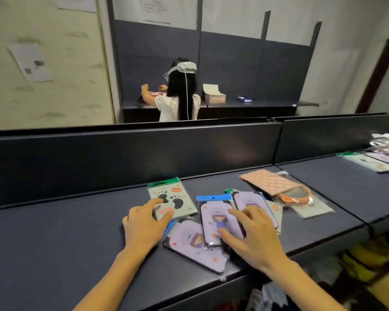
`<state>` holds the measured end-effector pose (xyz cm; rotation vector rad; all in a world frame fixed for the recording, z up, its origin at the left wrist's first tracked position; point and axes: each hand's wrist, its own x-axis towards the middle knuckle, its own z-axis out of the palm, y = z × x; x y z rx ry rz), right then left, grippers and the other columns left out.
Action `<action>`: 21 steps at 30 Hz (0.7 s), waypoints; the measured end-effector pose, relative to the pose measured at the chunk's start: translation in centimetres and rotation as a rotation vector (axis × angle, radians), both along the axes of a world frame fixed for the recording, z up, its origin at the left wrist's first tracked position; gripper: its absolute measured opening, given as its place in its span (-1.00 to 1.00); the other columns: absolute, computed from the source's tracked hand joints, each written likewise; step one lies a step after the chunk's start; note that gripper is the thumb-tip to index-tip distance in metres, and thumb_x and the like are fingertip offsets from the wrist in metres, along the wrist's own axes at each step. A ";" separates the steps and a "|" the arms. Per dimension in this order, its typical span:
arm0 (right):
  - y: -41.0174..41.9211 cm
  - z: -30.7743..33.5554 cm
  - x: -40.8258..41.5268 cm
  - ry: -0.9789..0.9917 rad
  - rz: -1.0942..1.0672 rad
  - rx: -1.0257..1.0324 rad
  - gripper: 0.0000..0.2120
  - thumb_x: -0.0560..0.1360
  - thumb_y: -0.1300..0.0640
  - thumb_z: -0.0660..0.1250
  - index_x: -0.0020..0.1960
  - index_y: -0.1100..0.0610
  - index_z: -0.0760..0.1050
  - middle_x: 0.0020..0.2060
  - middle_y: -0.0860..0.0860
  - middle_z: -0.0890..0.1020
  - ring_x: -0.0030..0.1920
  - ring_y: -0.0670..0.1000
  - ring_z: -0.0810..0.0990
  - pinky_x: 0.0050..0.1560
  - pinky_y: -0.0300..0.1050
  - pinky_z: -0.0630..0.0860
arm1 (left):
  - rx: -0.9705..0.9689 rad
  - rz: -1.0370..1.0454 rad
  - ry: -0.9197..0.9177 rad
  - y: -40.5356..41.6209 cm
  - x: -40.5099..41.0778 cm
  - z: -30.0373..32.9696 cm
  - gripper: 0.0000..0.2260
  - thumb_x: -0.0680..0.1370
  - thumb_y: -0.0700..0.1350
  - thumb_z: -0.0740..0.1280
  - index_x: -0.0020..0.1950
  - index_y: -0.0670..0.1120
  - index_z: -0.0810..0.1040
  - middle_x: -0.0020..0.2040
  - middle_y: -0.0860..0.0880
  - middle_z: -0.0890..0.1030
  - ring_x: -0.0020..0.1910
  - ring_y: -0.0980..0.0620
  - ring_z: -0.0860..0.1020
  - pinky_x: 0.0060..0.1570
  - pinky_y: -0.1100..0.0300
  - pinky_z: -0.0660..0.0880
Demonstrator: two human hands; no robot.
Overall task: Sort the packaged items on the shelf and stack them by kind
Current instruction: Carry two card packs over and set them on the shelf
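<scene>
Your right hand (254,239) lies spread over the purple cartoon-girl pack with the blue header (218,218), fingers flat on its film and thumb at its near edge. That grip is open and pressing, closed on nothing, probably to slide the pack or pin it. Under and just nearer you than that grip, a second purple pack (195,250) lies tilted, its near corner reaching the front edge of the shelf (54,243). A third purple pack (249,203) sits just beyond your right fingertips, partly overlapped. The three purple ones look like one kind, fanned out and not yet squared into a stack.

Your left hand (144,225) rests fingers-down on the near edge of the green paw-print pack (172,202), also open, holding it flat while not lifting it. That pack lies touching the purple group, so it seems you are keeping the two kinds apart.

Farther to the right of your right grip, a pink quilted pouch (265,181) overlaps an orange-rimmed item in clear wrap (298,195), both on a pale green pack (314,211). Well apart, at the far right, more packs (377,160) lie heaped.
</scene>
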<state>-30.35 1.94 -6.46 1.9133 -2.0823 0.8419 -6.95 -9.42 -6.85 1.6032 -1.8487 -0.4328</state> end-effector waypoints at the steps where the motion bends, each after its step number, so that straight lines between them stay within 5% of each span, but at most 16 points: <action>1: 0.1 -0.2 0.4 0.003 -0.035 -0.019 -0.44 0.36 -0.38 0.19 0.13 -0.03 0.57 -0.15 -0.05 0.51 -0.08 0.02 0.45 -0.09 -0.07 0.47 | 0.000 -0.018 0.013 0.0 0.2 -0.1 -0.62 0.46 0.21 0.32 0.24 0.17 0.48 0.13 0.01 0.60 0.22 -0.05 0.44 0.22 0.00 0.26; 9: 0.5 -0.6 2.3 -0.076 -0.183 0.072 -0.29 0.30 -0.52 0.02 0.21 -0.09 0.49 -0.03 -0.11 0.54 0.02 -0.02 0.42 0.03 -0.09 0.41 | -0.001 -0.153 0.250 0.9 1.0 0.4 -0.66 0.43 0.02 0.44 0.19 0.18 0.51 0.07 0.08 0.63 0.07 0.04 0.57 0.16 -0.01 0.48; 14: 0.4 -0.6 2.6 -0.118 -0.186 0.112 -0.13 0.21 -0.64 -0.11 0.22 -0.13 0.49 0.11 -0.19 0.55 0.10 -0.06 0.38 0.12 -0.10 0.34 | 0.019 -0.256 0.398 1.5 0.9 1.1 -0.66 0.44 -0.15 0.45 0.12 0.17 0.50 0.00 0.10 0.58 -0.09 0.23 0.53 -0.28 0.47 0.47; 17: 0.4 -0.5 2.9 -0.247 -0.157 0.111 -0.27 0.24 -0.55 0.08 0.21 -0.14 0.50 0.11 -0.16 0.54 0.14 -0.08 0.36 0.13 -0.12 0.30 | 0.032 -0.292 0.427 1.6 1.1 1.4 -0.63 0.44 -0.17 0.46 0.11 0.20 0.47 0.02 0.10 0.57 -0.09 0.27 0.53 -0.28 0.49 0.48; 21: 0.1 0.0 3.1 -0.438 -0.123 0.145 -0.43 0.32 -0.31 0.40 0.27 -0.13 0.46 0.09 -0.16 0.48 0.21 -0.05 0.34 0.22 -0.04 0.34 | 0.168 -0.332 0.503 1.2 1.7 1.5 -0.57 0.41 -0.19 0.48 0.12 0.23 0.45 0.04 0.06 0.59 -0.06 0.12 0.61 -0.12 0.21 0.57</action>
